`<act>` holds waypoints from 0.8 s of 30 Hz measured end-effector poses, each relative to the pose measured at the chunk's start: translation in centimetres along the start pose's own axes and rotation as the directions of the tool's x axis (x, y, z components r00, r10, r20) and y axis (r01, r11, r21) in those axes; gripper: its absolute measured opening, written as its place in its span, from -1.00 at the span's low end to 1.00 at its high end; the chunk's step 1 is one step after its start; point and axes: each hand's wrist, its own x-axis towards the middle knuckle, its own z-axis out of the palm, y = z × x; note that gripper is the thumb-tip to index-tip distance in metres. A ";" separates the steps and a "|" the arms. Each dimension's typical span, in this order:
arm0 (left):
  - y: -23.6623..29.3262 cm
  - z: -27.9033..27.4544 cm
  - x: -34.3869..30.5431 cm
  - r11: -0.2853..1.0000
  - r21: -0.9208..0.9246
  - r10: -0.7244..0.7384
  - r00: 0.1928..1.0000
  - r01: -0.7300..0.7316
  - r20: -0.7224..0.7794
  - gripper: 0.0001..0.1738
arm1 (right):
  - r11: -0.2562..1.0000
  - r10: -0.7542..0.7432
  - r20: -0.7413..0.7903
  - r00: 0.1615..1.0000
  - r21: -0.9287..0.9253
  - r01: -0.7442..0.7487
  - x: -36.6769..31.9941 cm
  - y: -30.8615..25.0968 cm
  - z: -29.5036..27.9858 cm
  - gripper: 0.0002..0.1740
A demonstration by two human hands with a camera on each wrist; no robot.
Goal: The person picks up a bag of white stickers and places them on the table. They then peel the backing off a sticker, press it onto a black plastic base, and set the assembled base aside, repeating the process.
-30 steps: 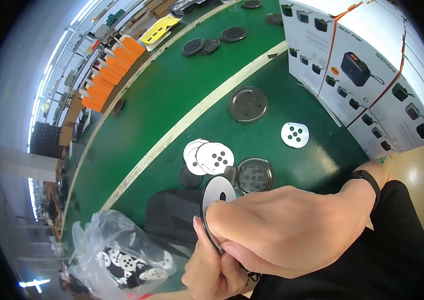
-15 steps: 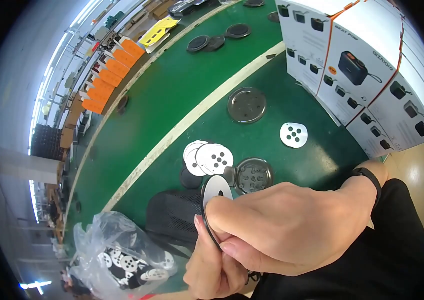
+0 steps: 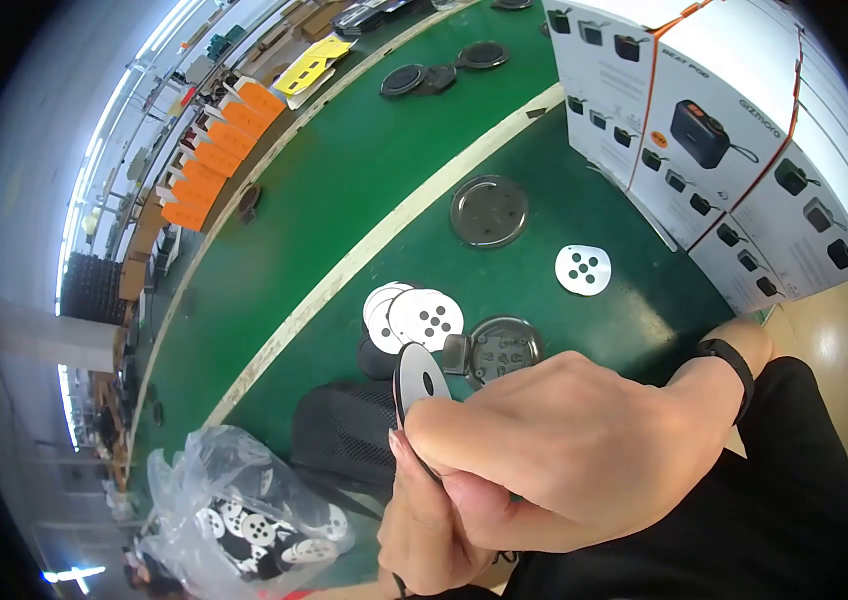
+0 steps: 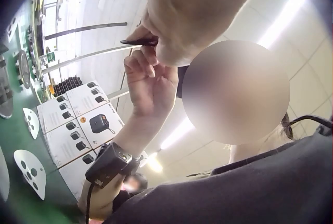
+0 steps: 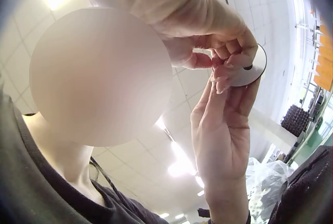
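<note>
Both hands meet on a thin round disc (image 3: 422,378) with a white face, a dark rim and a dark hole. My left hand (image 3: 429,525) grips its lower edge from below, thumb along the rim. Over the white face curls my right hand (image 3: 564,460), its thumb and fingers pinching near the lower edge; they cover much of the disc. In the right wrist view the fingertips of both hands crowd together at the disc (image 5: 250,73). Edge-on, it is a dark sliver (image 4: 139,42) in the left wrist view.
Behind the hands lie a pile of white discs with holes (image 3: 427,318), a dark round cover (image 3: 504,350), another cover (image 3: 489,212) and a single white disc (image 3: 582,270). A plastic bag of discs (image 3: 244,500) sits left, beside black mesh (image 3: 344,430). Boxes (image 3: 704,150) stand right.
The disc has turned slightly more edge-on and moved a little up and left in the view. Both hands stay together on it, the left now a bit higher.
</note>
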 end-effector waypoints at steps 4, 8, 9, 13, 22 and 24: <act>-0.8 0.9 -0.8 0.959 -0.282 0.018 0.996 -0.041 -0.084 -0.56 | 0.996 -0.083 -0.040 0.996 -0.033 0.081 0.0 0.7 0.5 -0.87; -0.6 -1.2 0.4 0.909 -0.366 -0.158 0.978 0.198 0.138 -0.56 | 0.999 -0.018 0.079 0.997 0.043 0.015 -0.2 1.2 -0.1 -0.85; -0.4 -1.9 0.8 0.891 -0.354 -0.215 0.950 0.285 0.225 -0.57 | 0.999 -0.024 0.097 0.995 0.042 0.020 -0.2 1.3 -0.2 -0.85; -0.9 -1.4 0.9 0.865 -0.449 -0.183 0.974 0.223 0.132 -0.63 | 0.997 -0.005 0.113 0.994 0.079 -0.004 -0.1 0.9 -0.4 -0.85; -1.9 -0.7 2.8 0.670 -0.556 -0.498 0.853 0.491 0.153 -0.88 | 0.787 0.341 0.162 0.926 0.490 -0.375 -2.7 1.4 -5.5 -0.76; -1.6 0.4 2.6 0.774 -0.454 -0.468 0.881 0.442 0.060 -0.89 | 0.994 0.093 0.102 0.990 0.052 -0.099 -3.4 1.4 -4.7 -0.77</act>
